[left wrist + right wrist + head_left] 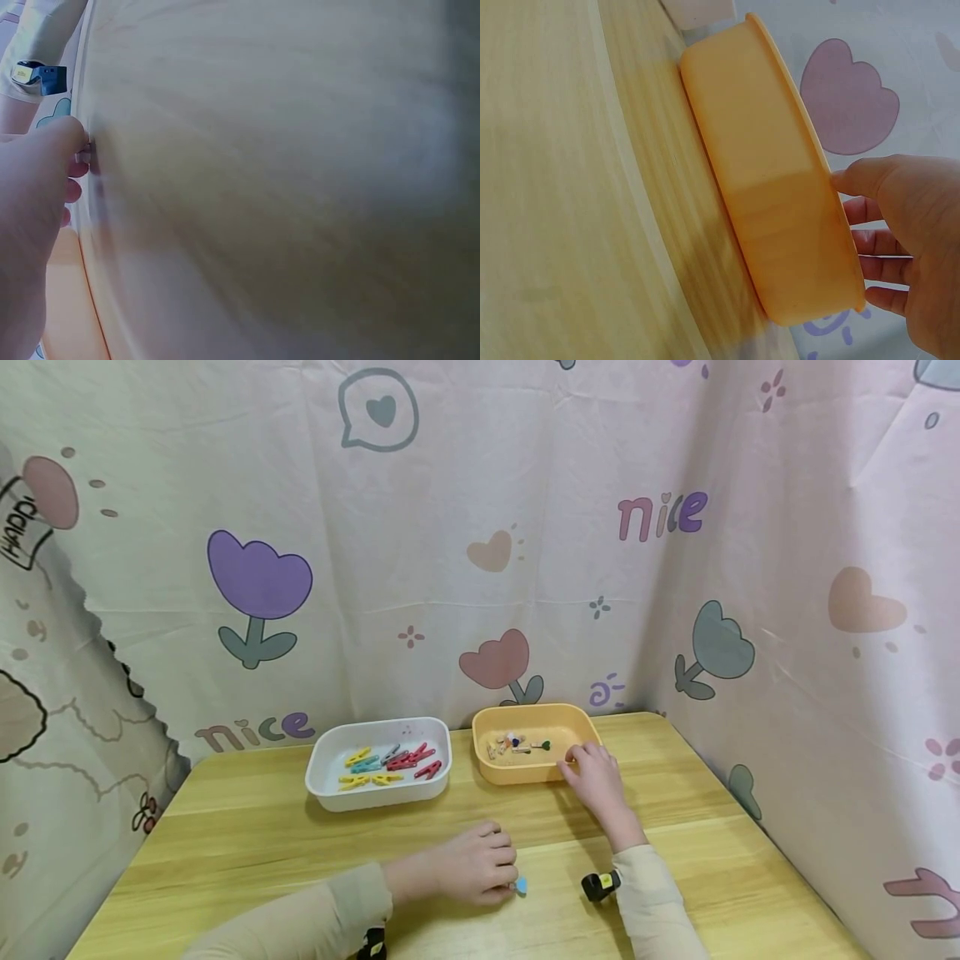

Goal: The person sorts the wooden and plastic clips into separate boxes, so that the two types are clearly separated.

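Observation:
My left hand point(508, 878) rests on the wooden table point(262, 827) near its front edge, fingers curled, pinching a small blue piece point(521, 886) that peeks out at the fingertips. In the left wrist view the left hand point(73, 169) lies blurred against the tabletop. My right hand point(576, 758) is at the near right corner of the orange tray point(517, 774). In the right wrist view its thumb point(851, 180) touches the rim of the orange tray point(757, 172) and its loosely straight fingers point(870, 244) reach past the rim with nothing seen in them. Several tiny pins point(513, 745) lie inside the tray.
A white tray point(330, 793) holding several coloured clothespins point(390, 762) stands left of the orange one. A patterned curtain point(480, 527) closes off the back and both sides. A small camera point(600, 885) sits on my right wrist.

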Demonstrator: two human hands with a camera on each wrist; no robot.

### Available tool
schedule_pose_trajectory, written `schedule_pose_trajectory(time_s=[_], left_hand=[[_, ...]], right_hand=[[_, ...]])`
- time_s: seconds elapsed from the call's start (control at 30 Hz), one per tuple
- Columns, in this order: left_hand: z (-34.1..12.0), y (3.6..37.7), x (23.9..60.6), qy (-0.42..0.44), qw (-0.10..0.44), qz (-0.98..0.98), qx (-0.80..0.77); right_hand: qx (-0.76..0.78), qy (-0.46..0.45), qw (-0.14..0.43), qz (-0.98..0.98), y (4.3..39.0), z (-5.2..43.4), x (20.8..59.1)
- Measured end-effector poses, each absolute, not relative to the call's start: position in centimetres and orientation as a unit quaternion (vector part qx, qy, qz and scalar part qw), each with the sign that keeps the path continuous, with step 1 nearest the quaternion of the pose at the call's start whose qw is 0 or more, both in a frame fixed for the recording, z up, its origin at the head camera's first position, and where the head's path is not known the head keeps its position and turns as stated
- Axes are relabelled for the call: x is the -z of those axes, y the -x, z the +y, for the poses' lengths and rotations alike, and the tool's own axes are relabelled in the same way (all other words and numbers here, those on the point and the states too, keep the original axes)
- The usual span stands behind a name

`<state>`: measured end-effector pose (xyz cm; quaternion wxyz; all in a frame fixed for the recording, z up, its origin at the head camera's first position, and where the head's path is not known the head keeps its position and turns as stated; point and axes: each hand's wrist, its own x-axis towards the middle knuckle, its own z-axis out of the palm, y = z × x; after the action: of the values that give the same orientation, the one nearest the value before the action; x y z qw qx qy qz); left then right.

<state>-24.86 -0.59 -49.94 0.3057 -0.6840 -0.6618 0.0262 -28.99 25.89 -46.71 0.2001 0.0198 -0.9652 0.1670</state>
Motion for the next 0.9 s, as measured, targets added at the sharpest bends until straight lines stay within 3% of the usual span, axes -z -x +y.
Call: schedule_pose_trajectory(time_s=[0.9], left_hand=[[-0.34, 25.38, 49.79, 0.659, 0.311, -0.685, 0.017]], right_hand=[[-0.169, -0.019, 0.206, -0.964, 28.94, 25.73, 46.65]])
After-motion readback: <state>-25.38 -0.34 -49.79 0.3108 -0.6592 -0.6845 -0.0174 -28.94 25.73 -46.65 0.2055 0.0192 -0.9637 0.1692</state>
